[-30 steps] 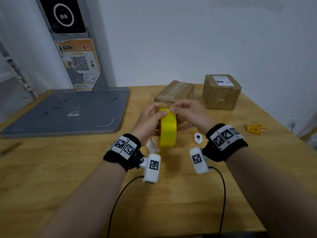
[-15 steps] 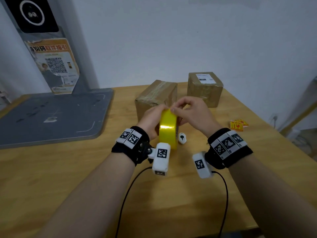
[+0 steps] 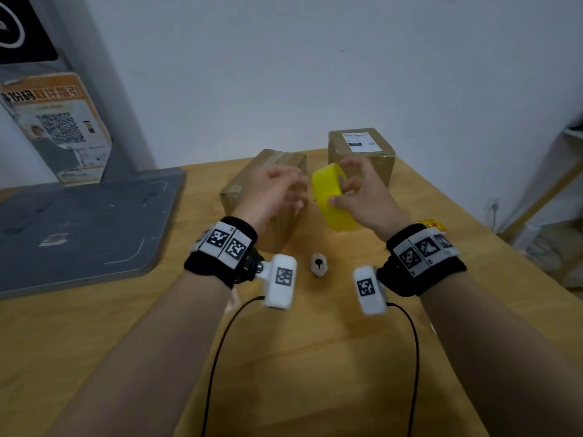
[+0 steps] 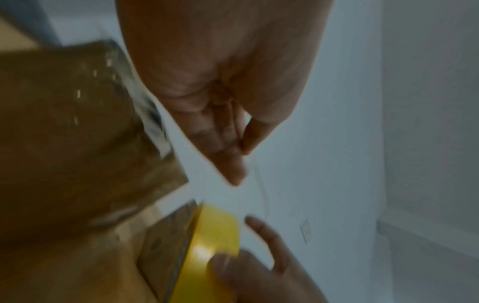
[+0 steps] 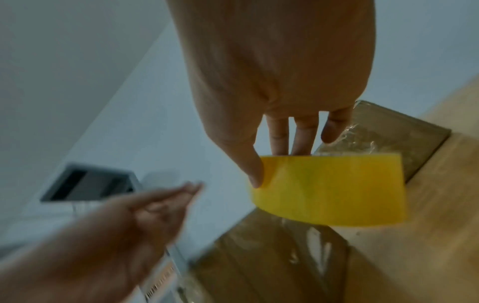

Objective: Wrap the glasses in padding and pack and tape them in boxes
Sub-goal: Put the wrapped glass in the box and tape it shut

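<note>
Around: two taped boxes, near box (image 3: 263,197) and far box (image 3: 361,149), on the table (image 3: 315,357); a small peg (image 3: 318,264) lies between the wrists; grey pad (image 3: 79,228) at left.
Unclear: left fingers blurred; tape strand barely visible.
Right hand (image 3: 362,197): grasps the yellow tape (image 3: 331,197), held above the table by the boxes.
Left hand (image 3: 271,193): thumb and fingertips pinched together, apparently on the strand.

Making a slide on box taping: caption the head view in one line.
Right hand holds a yellow tape roll above two taped cardboard boxes; left hand beside it.
</note>
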Available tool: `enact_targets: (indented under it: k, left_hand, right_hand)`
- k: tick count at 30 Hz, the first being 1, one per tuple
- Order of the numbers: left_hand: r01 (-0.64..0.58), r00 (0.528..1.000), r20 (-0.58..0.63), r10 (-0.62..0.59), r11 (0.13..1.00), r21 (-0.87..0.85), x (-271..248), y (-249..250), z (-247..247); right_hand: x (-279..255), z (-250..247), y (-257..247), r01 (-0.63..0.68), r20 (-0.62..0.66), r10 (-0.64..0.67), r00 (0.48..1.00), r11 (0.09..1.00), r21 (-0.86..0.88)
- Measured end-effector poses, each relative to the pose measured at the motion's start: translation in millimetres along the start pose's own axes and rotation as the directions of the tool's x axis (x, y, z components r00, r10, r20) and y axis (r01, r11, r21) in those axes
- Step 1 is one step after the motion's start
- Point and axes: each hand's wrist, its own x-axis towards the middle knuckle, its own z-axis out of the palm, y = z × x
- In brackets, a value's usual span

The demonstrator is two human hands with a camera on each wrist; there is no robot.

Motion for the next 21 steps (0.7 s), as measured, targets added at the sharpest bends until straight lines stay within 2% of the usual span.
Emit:
enact_targets:
  k: [2, 4, 5, 6, 8, 10, 11, 13, 14, 16, 19, 21]
  left_hand:
    - [-0.110, 0.979, -0.168, 0.115, 0.993, 0.044, 5.3, 5.8, -22.3]
    - [-0.164, 0.923, -0.319, 0.214, 0.970, 0.178, 15.2, -1.3, -48.0]
    - [-0.150, 0.911, -0.343, 0.229, 0.959, 0.240, 19.8, -6.8, -59.4]
    - [-0.113, 0.918, -0.335, 0.213, 0.950, 0.292, 22.7, -12.4, -68.4]
    - [-0.043, 0.952, -0.270, 0.141, 0.941, 0.337, 26.5, -26.6, -82.5]
    - [-0.006, 0.978, -0.198, 0.064, 0.960, 0.279, 25.7, -36.5, -89.6]
    - [0.001, 0.984, -0.174, 0.044, 0.968, 0.253, 25.6, -41.6, -92.4]
    - [-0.024, 0.990, -0.125, 0.058, 0.967, 0.253, 21.3, -48.2, -94.3]
    - [-0.052, 0.992, -0.097, 0.083, 0.958, 0.282, 19.7, -51.7, -95.5]
    - [-0.118, 0.990, -0.041, 0.138, 0.940, 0.319, 18.3, -58.3, -96.8]
    - [-0.267, 0.963, 0.074, 0.259, 0.879, 0.394, 20.4, -66.7, -96.5]
    - [-0.314, 0.948, 0.102, 0.301, 0.841, 0.440, 26.9, -72.1, -94.8]
  right_hand:
    - [13.5, 8.8, 12.5, -0.039, 0.038, 0.053, 0.998, 0.954, -0.297]
    - [19.3, 18.4, 24.8, -0.086, 0.056, 0.135, 0.989, 0.843, -0.531]
    - [20.2, 22.4, 30.2, -0.100, 0.055, 0.166, 0.985, 0.789, -0.607]
    - [19.9, 26.3, 32.9, -0.110, 0.052, 0.193, 0.980, 0.736, -0.667]
    - [19.5, 33.8, 35.9, -0.120, 0.051, 0.230, 0.972, 0.671, -0.731]
    - [20.9, 40.6, 34.1, -0.108, 0.037, 0.189, 0.981, 0.699, -0.707]
    - [21.3, 43.9, 31.8, -0.075, 0.024, 0.117, 0.993, 0.772, -0.632]
    - [18.8, 54.3, 17.2, 0.073, 0.021, -0.070, 0.997, 0.944, -0.320]
    - [16.2, 61.7, 6.9, 0.153, 0.032, -0.150, 0.988, 0.974, -0.168]
    - [10.8, 77.3, -9.0, 0.244, 0.079, -0.241, 0.967, 0.969, -0.042]
    - [14.4, 96.5, -6.0, 0.287, 0.094, -0.279, 0.956, 0.953, -0.096]
    - [21.8, 102.4, 2.8, 0.288, 0.086, -0.280, 0.956, 0.953, -0.097]
